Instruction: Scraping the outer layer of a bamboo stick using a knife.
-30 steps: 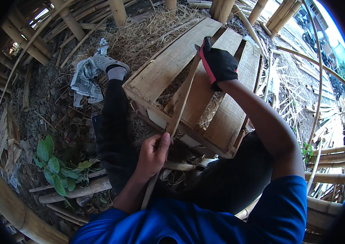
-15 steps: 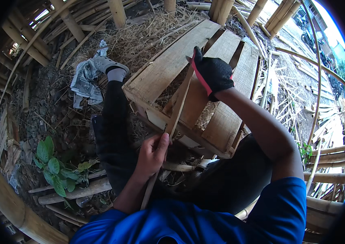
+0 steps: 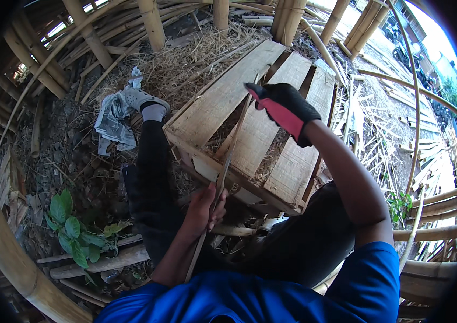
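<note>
**A thin bamboo strip held between two hands over a wooden pallet**

The person sits low, with a wooden pallet [image 3: 250, 124] in front of the knees. A long, thin bamboo strip [image 3: 232, 148] runs from near the body up and far across the pallet. The bare left hand [image 3: 204, 207] is closed around the near part of the strip, fingers wrapped, thumb on top; it seems to keep the strip steady. The right hand [image 3: 285, 107], in a black and pink glove, is raised at the far end with the arm stretched out. Its fingers are curled at the strip's far tip, but I cannot tell if they really grip it or hold a tool. The strip stays tilted, probably so both hands can pull it straight. At the left, one leg reaches to a grey shoe [image 3: 139, 99] beside crumpled cloth [image 3: 113, 121].
</note>
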`<state>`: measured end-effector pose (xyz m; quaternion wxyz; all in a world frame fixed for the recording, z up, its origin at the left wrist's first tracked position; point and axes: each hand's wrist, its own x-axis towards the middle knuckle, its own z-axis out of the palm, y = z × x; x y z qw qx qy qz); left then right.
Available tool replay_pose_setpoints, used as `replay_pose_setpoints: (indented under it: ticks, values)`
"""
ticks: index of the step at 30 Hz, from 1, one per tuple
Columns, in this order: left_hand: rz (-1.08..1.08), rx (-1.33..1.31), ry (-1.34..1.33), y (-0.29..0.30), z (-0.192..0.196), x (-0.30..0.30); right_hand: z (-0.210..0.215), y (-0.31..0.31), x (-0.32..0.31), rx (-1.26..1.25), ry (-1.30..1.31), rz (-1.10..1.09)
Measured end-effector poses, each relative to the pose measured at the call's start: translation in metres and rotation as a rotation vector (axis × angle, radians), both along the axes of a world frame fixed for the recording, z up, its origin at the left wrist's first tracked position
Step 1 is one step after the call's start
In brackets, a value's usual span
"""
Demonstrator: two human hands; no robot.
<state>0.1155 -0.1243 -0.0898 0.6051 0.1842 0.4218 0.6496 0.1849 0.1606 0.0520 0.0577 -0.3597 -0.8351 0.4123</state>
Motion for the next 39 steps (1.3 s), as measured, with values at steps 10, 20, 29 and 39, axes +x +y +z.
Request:
replay_pose_setpoints:
  ticks: [10, 20, 29, 39]
  values:
    - [-0.065, 0.040, -0.120, 0.005, 0.002, 0.001, -0.014, 0.039, -0.005, 0.644, 0.036, 0.236]
    - [-0.064, 0.026, -0.279, 0.005, -0.005, -0.002, -0.042, 0.000, -0.024, 0.831, -0.049, 0.277]
    - [-0.052, 0.012, -0.253, 0.005, -0.002, 0.000, -0.038, -0.003, -0.015, 0.725, -0.052, 0.222]
    - [-0.064, 0.013, -0.297, 0.006, 0.001, 0.001, -0.029, -0.012, -0.013, 0.792, -0.052, 0.300]
